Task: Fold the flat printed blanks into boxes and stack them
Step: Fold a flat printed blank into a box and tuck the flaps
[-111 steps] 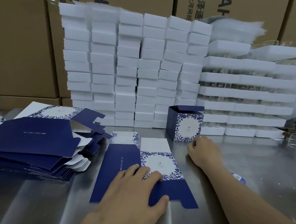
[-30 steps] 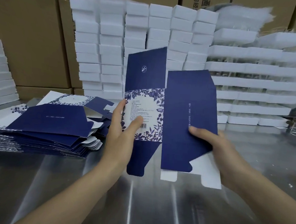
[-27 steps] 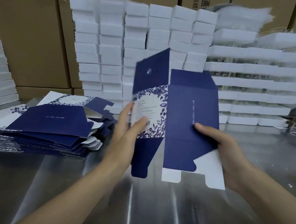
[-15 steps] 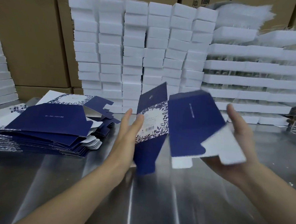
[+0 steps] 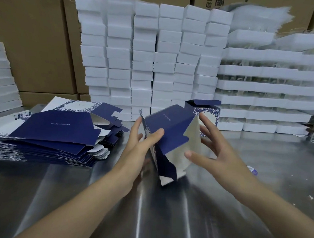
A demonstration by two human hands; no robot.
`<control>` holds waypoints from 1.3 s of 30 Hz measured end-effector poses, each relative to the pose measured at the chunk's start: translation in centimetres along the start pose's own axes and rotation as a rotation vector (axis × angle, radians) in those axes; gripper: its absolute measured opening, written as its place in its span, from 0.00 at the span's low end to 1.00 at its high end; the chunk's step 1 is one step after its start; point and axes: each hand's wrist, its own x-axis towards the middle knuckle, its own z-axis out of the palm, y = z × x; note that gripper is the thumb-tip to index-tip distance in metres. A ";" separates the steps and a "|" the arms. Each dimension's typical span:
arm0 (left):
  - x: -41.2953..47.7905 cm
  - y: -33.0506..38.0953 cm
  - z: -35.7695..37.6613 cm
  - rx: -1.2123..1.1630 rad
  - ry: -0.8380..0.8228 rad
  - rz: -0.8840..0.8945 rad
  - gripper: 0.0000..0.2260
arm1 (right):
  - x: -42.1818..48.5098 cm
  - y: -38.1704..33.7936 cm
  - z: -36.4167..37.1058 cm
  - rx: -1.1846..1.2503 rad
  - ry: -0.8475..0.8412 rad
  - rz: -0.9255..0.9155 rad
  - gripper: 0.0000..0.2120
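Note:
A navy blank point(image 5: 167, 130) with a white floral panel is half opened into a tube, tipped on its side just above the steel table point(image 5: 147, 210). My left hand point(image 5: 141, 145) grips its left edge, thumb on the navy top face. My right hand point(image 5: 215, 150) is at the tube's white open end with fingers spread and straight, apparently touching the white flap. A pile of flat blanks point(image 5: 50, 136) lies at the left. One folded box point(image 5: 207, 112) with its lid flap up stands behind my hands.
Tall stacks of white boxes point(image 5: 148, 59) and white trays point(image 5: 264, 88) wall off the back of the table. Brown cartons point(image 5: 32, 37) stand behind them. More white boxes point(image 5: 0, 79) sit at far left. A small blue-and-white item point(image 5: 252, 170) lies beside my right wrist.
The blank, earlier held up flat, has come down toward the table and opened further into a tube. My right hand moved from under it to its open end.

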 end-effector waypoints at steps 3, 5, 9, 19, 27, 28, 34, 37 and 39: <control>-0.2 0.0 0.0 0.116 -0.019 0.083 0.47 | -0.1 0.6 0.3 -0.046 0.012 -0.044 0.44; -0.2 -0.3 0.0 0.307 -0.023 0.157 0.47 | -0.2 0.7 0.5 -0.090 0.007 -0.060 0.43; -0.3 -0.8 -0.2 0.567 -0.068 0.272 0.47 | -0.3 0.6 0.6 -0.105 0.048 -0.077 0.38; 0.0 0.1 -0.2 0.342 0.071 0.272 0.20 | -0.4 0.2 0.1 -0.056 0.046 -0.056 0.33; -0.7 0.7 0.3 0.313 0.050 0.277 0.18 | -0.4 -0.2 0.4 -0.041 0.088 -0.111 0.31; -0.8 0.8 0.5 0.310 0.033 0.283 0.16 | -0.3 -0.1 0.4 -0.035 0.099 -0.109 0.34; -1.3 1.0 1.5 0.334 0.044 0.337 0.13 | -0.2 0.3 0.5 -0.035 0.103 -0.054 0.37; -1.3 1.0 1.5 0.364 0.057 0.367 0.19 | -0.1 0.5 0.5 0.009 0.104 0.019 0.35; -1.3 1.0 1.5 0.378 0.054 0.367 0.20 | 0.0 0.3 0.4 0.091 0.088 0.058 0.33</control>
